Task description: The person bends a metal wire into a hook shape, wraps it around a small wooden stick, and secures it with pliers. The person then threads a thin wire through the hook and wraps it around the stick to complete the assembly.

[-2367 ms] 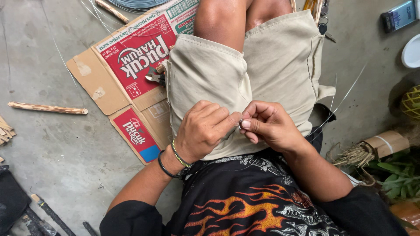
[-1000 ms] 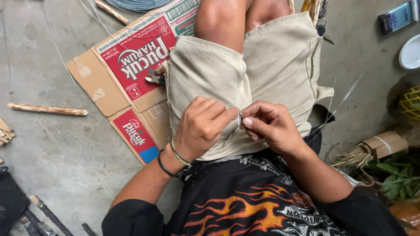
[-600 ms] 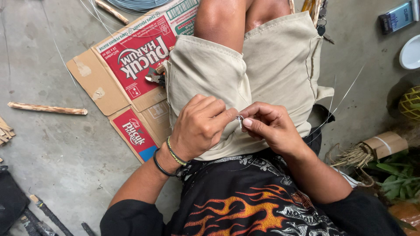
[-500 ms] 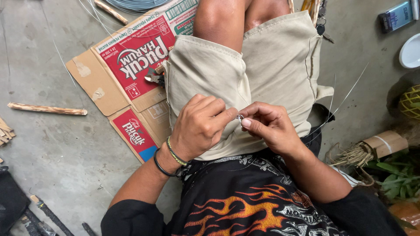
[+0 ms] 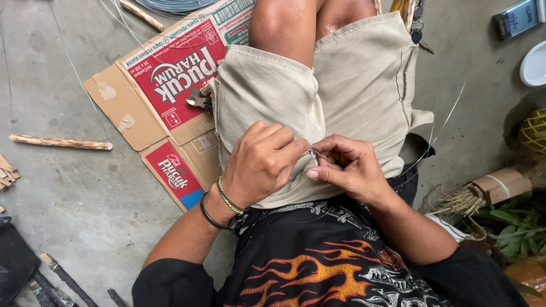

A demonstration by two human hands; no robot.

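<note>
Pinching tight, your left hand [image 5: 263, 164] and your right hand [image 5: 348, 166] are meeting over your lap, fingertips almost touching. Between them you are holding a small loop of thin wire [image 5: 313, 154]; it is sitting right at the point where the left forefinger and the right thumb and forefinger are closing in, so both grips are narrow and both are clamping the same bit of wire. How the wire is bent inside the pinch is too small to tell. From that spot a long, pale strand of it is running up and off to your right, over the edge of your beige shorts [image 5: 352, 85] and out above the floor [image 5: 68, 193].

You are wearing two bracelets [image 5: 223, 200] on the left wrist, one dark and one braided. Your hands are resting just above the hem of a black shirt with flames [image 5: 318, 267].

Beside your left thigh a flattened red cardboard box [image 5: 165, 85] is lying on the concrete, and a pair of pliers [image 5: 199, 101] is lying on it, touching the shorts. Well apart, further to your left, a wooden stick [image 5: 60, 142] is lying on the floor. On your right a cardboard roll with dry fibres [image 5: 489, 189] is sitting near some green leaves [image 5: 517, 227].
</note>
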